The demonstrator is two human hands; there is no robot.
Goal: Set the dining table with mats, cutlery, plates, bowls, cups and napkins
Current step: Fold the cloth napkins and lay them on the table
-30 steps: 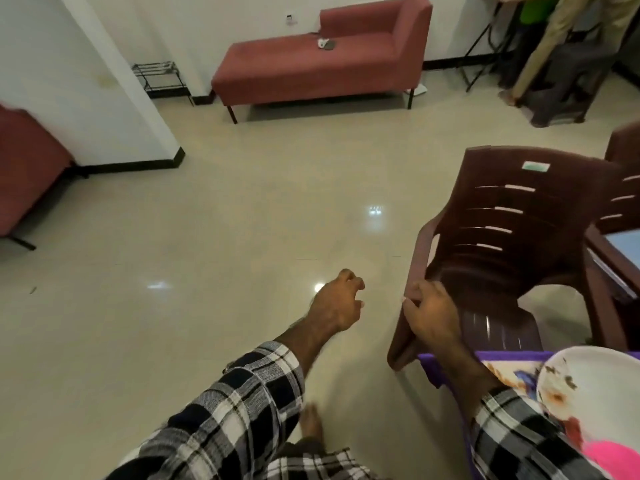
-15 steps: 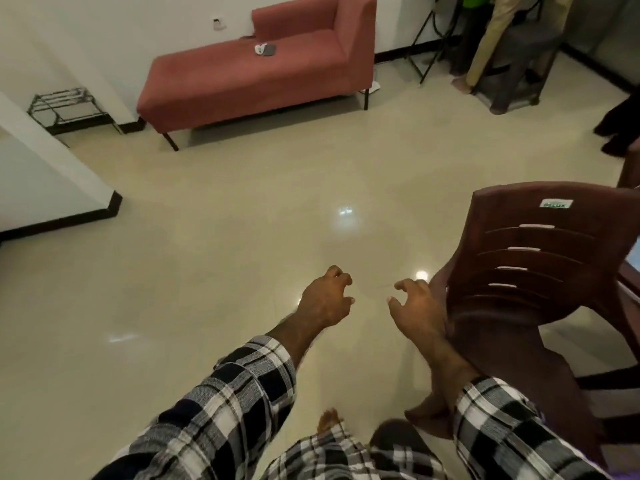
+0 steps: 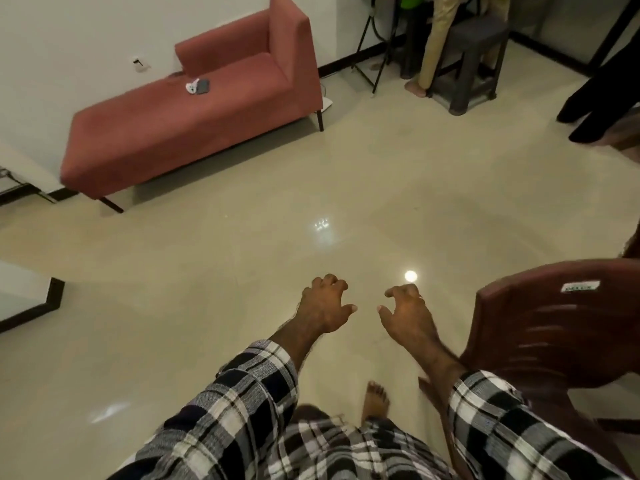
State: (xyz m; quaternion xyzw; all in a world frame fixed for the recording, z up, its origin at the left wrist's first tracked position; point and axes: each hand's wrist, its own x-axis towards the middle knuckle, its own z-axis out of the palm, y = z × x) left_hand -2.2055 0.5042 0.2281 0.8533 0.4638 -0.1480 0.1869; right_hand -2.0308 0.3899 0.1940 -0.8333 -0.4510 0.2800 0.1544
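My left hand [image 3: 323, 306] and my right hand [image 3: 408, 313] hang out in front of me over the bare tiled floor, side by side, fingers loosely curled, holding nothing. A brown plastic chair [image 3: 554, 327] stands just right of my right hand, which is clear of it. No mat, plate, cup or cutlery shows in this view, and the dining table is out of sight.
A red chaise sofa [image 3: 194, 123] stands against the far wall with small devices on its seat. A person's legs [image 3: 436, 43] and a grey stool [image 3: 467, 67] are at the back right. A white wall corner [image 3: 31, 299] juts in at left. My bare foot [image 3: 375, 400] is on the floor.
My right hand has let go of the chair's arm and come away to the left. The view has swung left, so the table with mat and plate has left the frame.
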